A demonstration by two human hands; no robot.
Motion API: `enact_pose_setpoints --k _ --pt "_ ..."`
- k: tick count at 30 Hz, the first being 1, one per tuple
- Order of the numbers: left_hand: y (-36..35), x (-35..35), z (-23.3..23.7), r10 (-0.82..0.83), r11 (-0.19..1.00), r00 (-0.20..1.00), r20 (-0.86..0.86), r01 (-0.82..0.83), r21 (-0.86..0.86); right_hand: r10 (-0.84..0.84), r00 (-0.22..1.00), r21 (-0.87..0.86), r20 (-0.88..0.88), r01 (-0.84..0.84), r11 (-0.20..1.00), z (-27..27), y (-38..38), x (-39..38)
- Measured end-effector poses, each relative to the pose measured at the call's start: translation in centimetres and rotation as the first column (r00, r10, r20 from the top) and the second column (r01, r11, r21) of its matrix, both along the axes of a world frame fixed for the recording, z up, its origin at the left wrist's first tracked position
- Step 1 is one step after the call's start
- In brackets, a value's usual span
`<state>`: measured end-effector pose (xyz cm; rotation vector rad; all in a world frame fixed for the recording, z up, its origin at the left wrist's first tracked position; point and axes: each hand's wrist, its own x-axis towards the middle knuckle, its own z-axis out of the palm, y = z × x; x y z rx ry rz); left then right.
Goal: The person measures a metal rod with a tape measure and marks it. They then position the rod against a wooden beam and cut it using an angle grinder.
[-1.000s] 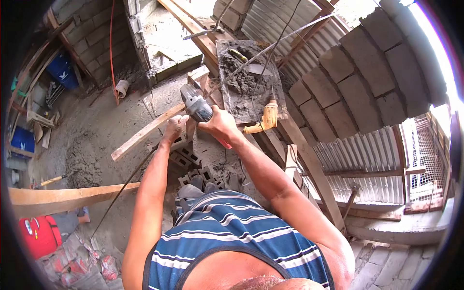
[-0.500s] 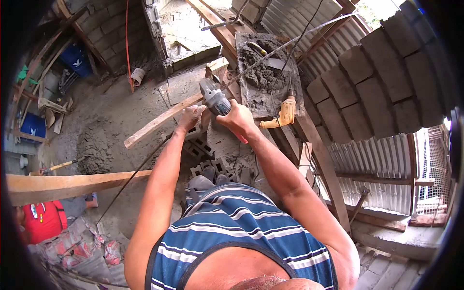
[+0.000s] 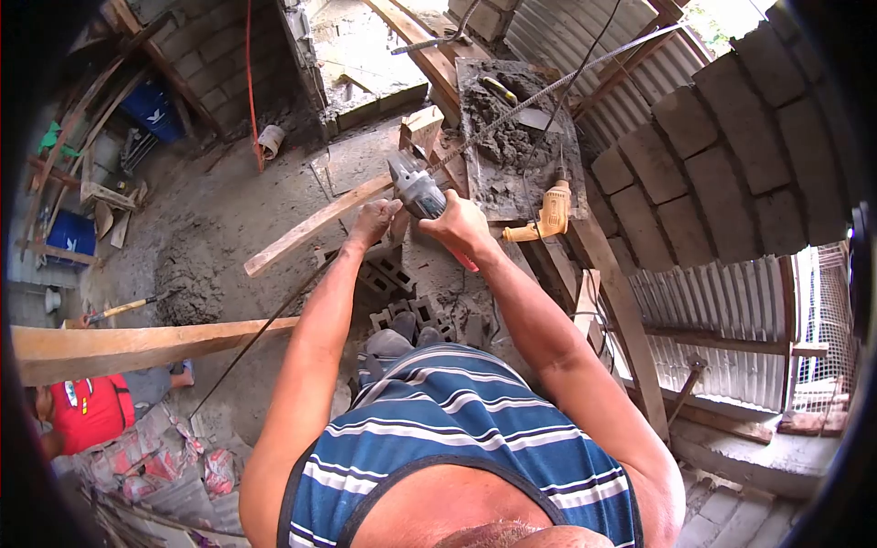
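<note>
My right hand [image 3: 459,226] is wrapped round the body of a grey angle grinder [image 3: 420,190], whose head points away from me. Close by on the left, my left hand [image 3: 373,222] is closed round a long steel rebar [image 3: 290,301]. This bar slants from the lower left up past the grinder and over a mortar board toward the upper right. Where the grinder's disc meets the bar is too small to make out. A wooden plank [image 3: 311,228] lies just left of the grinder, and a wooden block [image 3: 421,126] stands beyond its head.
The mortar board [image 3: 475,196] carries wet mortar and a trowel [image 3: 498,89]. A yellow drill [image 3: 552,215] lies at its near right corner. Hollow blocks [image 3: 388,274] sit by my feet. A thick beam [image 3: 146,347] juts in at left, above a person in red [image 3: 91,416].
The view has shifted slightly, so the surroundings sit a little farther right. Both hands keep their holds, and the grinder stays beside the rebar.
</note>
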<state>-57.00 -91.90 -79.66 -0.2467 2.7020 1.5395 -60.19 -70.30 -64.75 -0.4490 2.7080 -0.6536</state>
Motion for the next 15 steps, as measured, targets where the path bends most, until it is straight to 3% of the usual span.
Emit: enact_pose_setpoints --k 5,15 --pt "-0.4 -0.7 -1.8 0.02 1.0 1.0 -0.022 -0.021 -0.018 -0.003 1.0 -0.007 0.016 0.003 1.0 -0.4 0.0 0.1" --pt "-1.0 -0.6 0.6 0.047 0.998 0.999 0.023 -0.046 -0.03 -0.008 1.0 0.019 0.026 0.008 1.0 -0.3 -0.2 -0.1"
